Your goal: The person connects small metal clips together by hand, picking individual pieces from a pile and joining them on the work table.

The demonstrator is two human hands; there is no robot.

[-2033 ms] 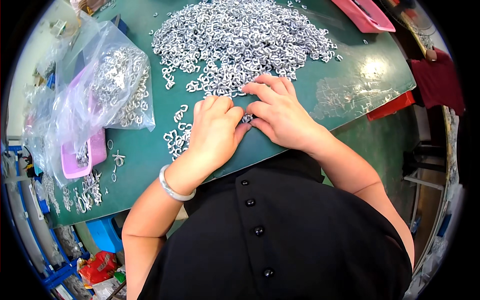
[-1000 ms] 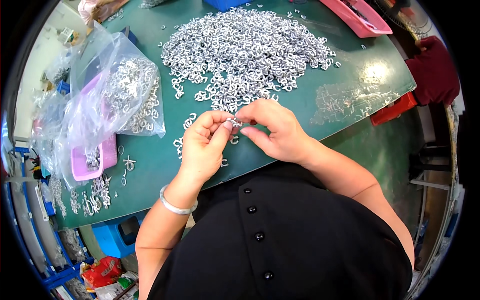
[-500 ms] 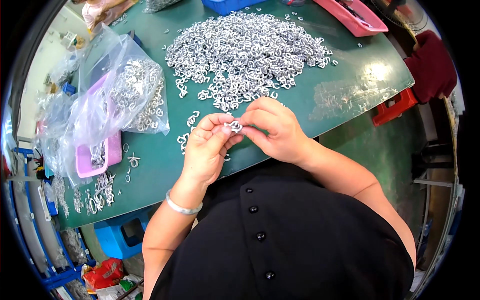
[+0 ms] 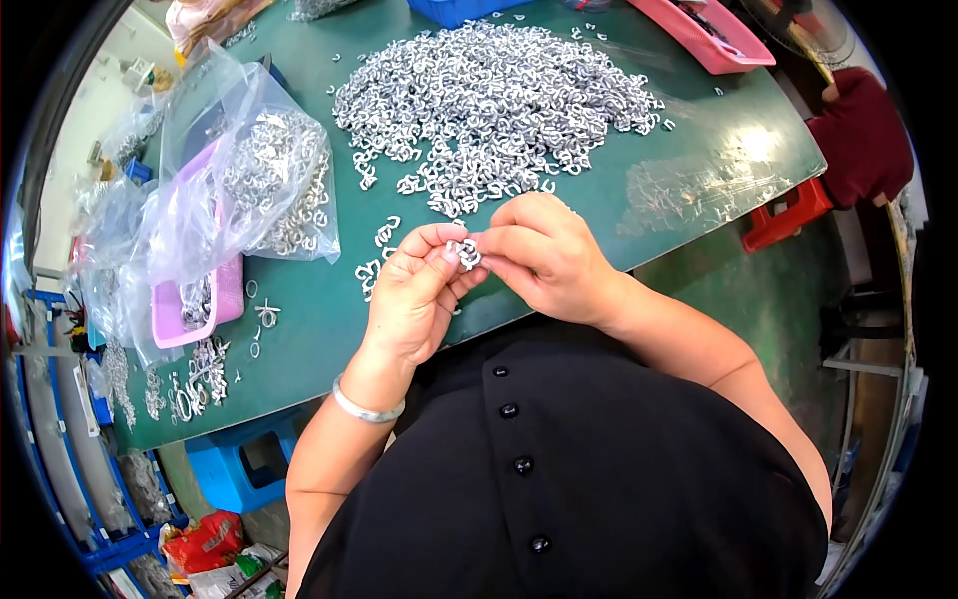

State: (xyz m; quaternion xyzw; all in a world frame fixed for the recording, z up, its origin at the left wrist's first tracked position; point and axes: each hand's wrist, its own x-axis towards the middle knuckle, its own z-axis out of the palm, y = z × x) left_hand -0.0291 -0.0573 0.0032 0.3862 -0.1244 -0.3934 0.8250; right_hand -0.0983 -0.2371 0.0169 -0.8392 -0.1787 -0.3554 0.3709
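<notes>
Over the near edge of the green table (image 4: 559, 215), my two hands meet at their fingertips. Between thumb and fingers my left hand (image 4: 407, 290) pinches some small silvery U-shaped metal pieces (image 4: 467, 254). The thumb and fingertips of my right hand (image 4: 549, 255) close on the same pieces from the right; how they grip is partly hidden. A large heap of similar U-shaped pieces (image 4: 489, 100) spreads just beyond my hands. Several loose ones (image 4: 384, 232) lie beside my left hand.
Left of the heap, a clear plastic bag (image 4: 284, 190) of metal pieces leans over a lilac basket (image 4: 165, 319). Metal rings and parts (image 4: 205, 374) lie near the left edge. A pink basket (image 4: 714, 50) stands far right. Beneath are a blue stool (image 4: 230, 469) and a red stool (image 4: 788, 215).
The small metal pieces between my fingertips have turned slightly and show more fully. My hands stay almost in place. At the far left, a person's arm has shifted.
</notes>
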